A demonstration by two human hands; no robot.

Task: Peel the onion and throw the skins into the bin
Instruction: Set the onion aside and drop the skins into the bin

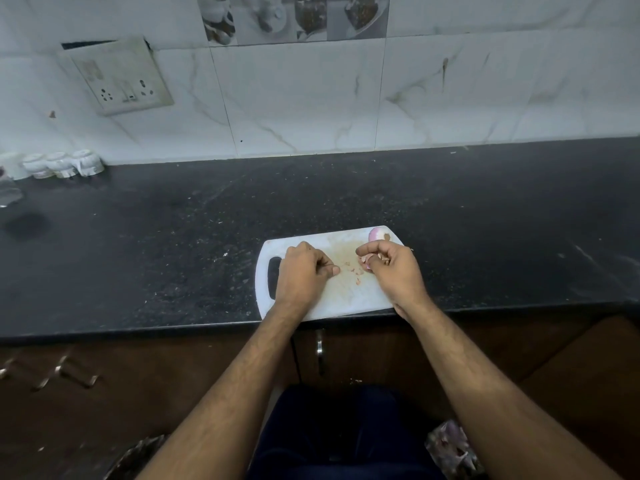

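A white cutting board (pixel 346 299) lies at the front edge of the black counter. A peeled pinkish onion (pixel 376 233) sits at the board's far right corner. My right hand (pixel 394 271) is curled around a bunch of pink onion skins (pixel 366 261) over the board's right part. My left hand (pixel 304 271) rests on the board's left part with curled fingers, thumb against forefinger; whether it pinches a scrap is hidden. Small skin scraps (pixel 356 273) lie on the board between the hands.
The black counter (pixel 173 237) runs wide left and right, with a tiled wall and a socket plate (pixel 121 77) behind. White cups (pixel 62 164) stand at the far left. Below are brown cabinets, and a bag with onion skins (pixel 453 448) sits low right.
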